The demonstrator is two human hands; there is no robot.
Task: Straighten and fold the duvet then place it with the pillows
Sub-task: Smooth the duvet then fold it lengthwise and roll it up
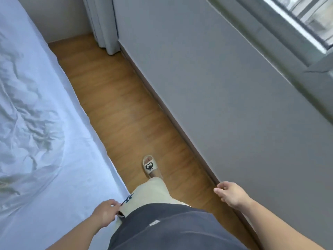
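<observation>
A white duvet (pixel 27 109) lies wrinkled on the bed along the left of the head view, over a smoother white sheet (pixel 75 159) that reaches the bed's edge. No pillows are in view. My left hand (pixel 106 212) hangs low beside the bed edge, next to my hip, fingers loosely curled and holding nothing. My right hand (pixel 229 193) swings out to the right near the grey wall, fingers loosely bent and empty. Neither hand touches the duvet.
I stand in a narrow strip of wooden floor (pixel 115 105) between the bed and a grey wall (pixel 216 87). A foot in a beige slipper (pixel 150 166) steps forward. A curtain (pixel 102 24) hangs at the far corner, a window (pixel 306 18) at the upper right.
</observation>
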